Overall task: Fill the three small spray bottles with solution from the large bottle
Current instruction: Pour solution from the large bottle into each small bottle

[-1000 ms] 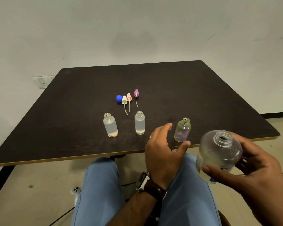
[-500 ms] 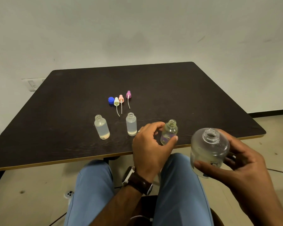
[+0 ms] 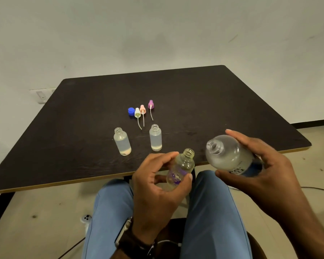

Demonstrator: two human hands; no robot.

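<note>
The large bottle (image 3: 230,154) lies tilted in the right hand (image 3: 258,165), its open neck turned to the left toward the third small spray bottle (image 3: 181,169); the fingers curl over its top and the thumb wraps under its labelled lower part. Cloudy solution sits inside it. The left hand (image 3: 157,186) grips the small bottle off the table, over the person's lap — thumb on its right side, fingers curled round the left. That bottle has a purple print and an open neck, tipped slightly to the right, and looks nearly empty. The two necks are near each other but not touching.

On the dark table (image 3: 232,101) two more small spray bottles stand upright and uncapped — the left one (image 3: 122,142) and the middle one (image 3: 155,137) — each holding cloudy liquid. Behind them lie a blue cap (image 3: 131,111) and three spray tops with dip tubes: a white one (image 3: 137,113), a pink one (image 3: 142,109) and a purple one (image 3: 151,105). A dark watch (image 3: 133,240) is on the left wrist.
</note>
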